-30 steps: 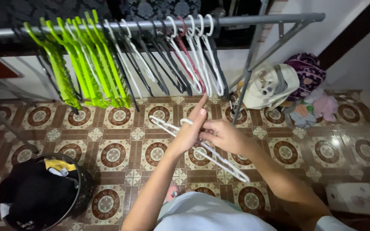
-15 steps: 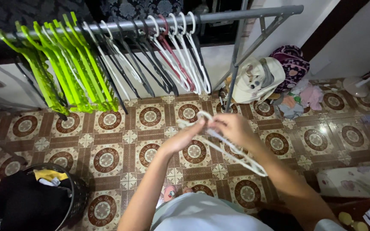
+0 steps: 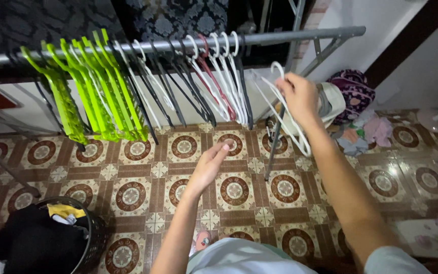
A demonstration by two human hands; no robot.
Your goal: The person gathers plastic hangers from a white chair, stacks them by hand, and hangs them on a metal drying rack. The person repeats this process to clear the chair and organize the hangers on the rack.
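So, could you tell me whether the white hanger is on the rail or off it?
Off: the right hand holds the white hanger below the rail.

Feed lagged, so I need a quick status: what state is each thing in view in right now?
Right hand: raised near the rail, gripping a white hanger.
White hanger: held up, hook not on the rail.
Left hand: open, empty, lower down.
Rail: loaded with hangers on its left and middle stretch.
Green hangers: hanging, bare.
Black basket: on the floor, filled with clothes.
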